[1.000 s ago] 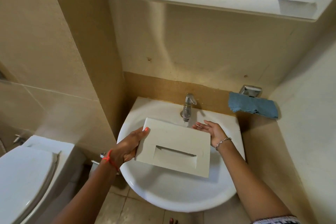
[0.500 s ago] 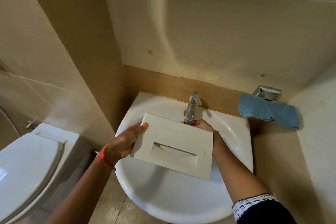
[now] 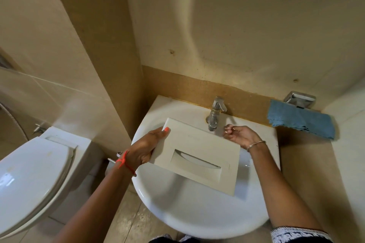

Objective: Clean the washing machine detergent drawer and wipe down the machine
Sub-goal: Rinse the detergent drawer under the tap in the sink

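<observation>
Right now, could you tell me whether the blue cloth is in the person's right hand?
No, the blue cloth lies on the ledge beside the sink, apart from the right hand.

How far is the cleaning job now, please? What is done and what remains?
Done: the detergent drawer is out of the machine and over the sink. In hand: the left hand holds it under the tap; the right hand is beside the tap, holding nothing. No running water is visible. Left: rinsing, then wiping; the blue cloth hangs unused.
</observation>
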